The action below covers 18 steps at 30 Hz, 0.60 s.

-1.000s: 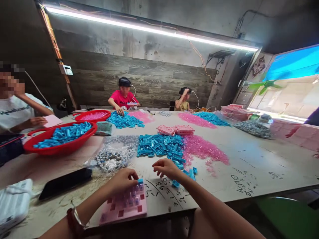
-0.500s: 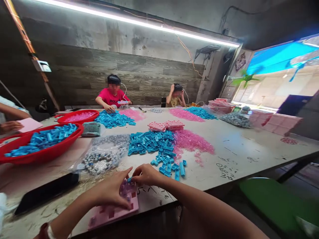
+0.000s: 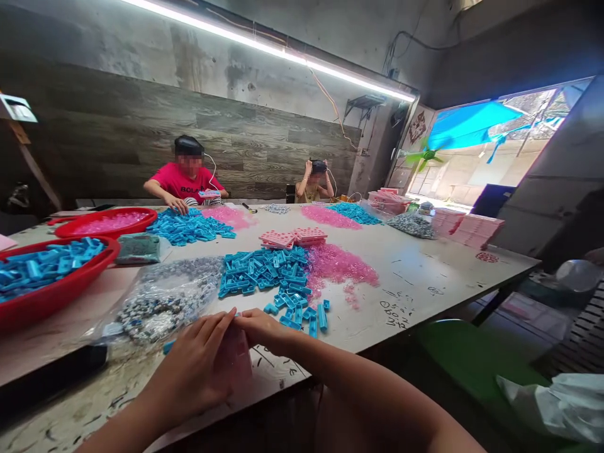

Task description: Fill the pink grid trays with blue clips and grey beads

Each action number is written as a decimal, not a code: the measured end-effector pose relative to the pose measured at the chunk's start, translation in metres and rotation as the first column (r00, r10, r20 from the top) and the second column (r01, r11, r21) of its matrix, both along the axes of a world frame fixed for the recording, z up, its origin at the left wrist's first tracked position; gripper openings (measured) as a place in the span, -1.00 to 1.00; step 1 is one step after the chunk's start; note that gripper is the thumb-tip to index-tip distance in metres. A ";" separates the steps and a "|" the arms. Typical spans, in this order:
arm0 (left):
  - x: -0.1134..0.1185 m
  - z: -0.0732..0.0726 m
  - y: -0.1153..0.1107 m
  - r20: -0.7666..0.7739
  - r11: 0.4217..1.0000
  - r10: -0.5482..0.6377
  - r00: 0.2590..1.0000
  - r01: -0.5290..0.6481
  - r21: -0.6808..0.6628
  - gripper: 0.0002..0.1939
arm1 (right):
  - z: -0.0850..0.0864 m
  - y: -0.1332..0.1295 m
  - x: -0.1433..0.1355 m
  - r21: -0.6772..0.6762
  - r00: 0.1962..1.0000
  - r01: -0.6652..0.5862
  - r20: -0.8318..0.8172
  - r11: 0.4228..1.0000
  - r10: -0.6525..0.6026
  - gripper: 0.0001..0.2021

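Note:
A pink plastic panel is held at the table's near edge, tilted up. My left hand wraps round its left side, closed on it, and hides much of it. My right hand grips the panel's top right corner with bent fingers, its tips close to those of the left. A small blue piece shows beside my left hand. Just beyond lie a heap of blue plastic pieces, a heap of clear pink pieces and a clear bag of small grey-and-white parts.
Red basins with blue and pink pieces stand at left, near a dark phone. Pink panels rest on the blue heap. Two people sit across the table. A green stool stands at right.
The pink panel has gone from lying nearly flat to tilted up, with both hands closing round it. The view has swung right. A blue piece now shows beside my left hand.

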<state>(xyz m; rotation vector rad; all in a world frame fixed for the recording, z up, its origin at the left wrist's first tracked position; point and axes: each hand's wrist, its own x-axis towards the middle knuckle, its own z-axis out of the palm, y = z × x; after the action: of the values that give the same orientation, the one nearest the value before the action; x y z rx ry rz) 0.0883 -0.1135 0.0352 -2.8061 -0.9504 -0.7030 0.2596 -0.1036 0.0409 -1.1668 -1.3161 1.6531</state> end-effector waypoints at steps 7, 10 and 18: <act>-0.002 0.019 0.002 0.112 0.985 0.077 0.991 -0.059 -0.160 -0.56 | 0.004 -0.011 -0.011 0.248 0.996 0.061 0.051 0.967 -0.076 -0.66; -0.002 0.021 0.004 0.125 0.978 0.152 0.980 -0.131 -0.164 -0.51 | 0.007 -0.022 -0.020 0.391 0.973 0.053 0.186 0.919 -0.135 -0.69; -0.012 0.017 -0.008 0.211 0.987 0.150 0.966 -0.158 0.019 -0.58 | -0.002 -0.016 -0.020 0.276 0.960 0.085 0.236 0.957 -0.153 -0.66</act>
<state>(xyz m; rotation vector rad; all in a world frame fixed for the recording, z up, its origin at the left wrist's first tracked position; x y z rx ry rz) 0.0760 -0.1215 0.0518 -2.6297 -1.1625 -0.9960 0.2395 -0.1195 0.0386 -1.2978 -1.5382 1.2254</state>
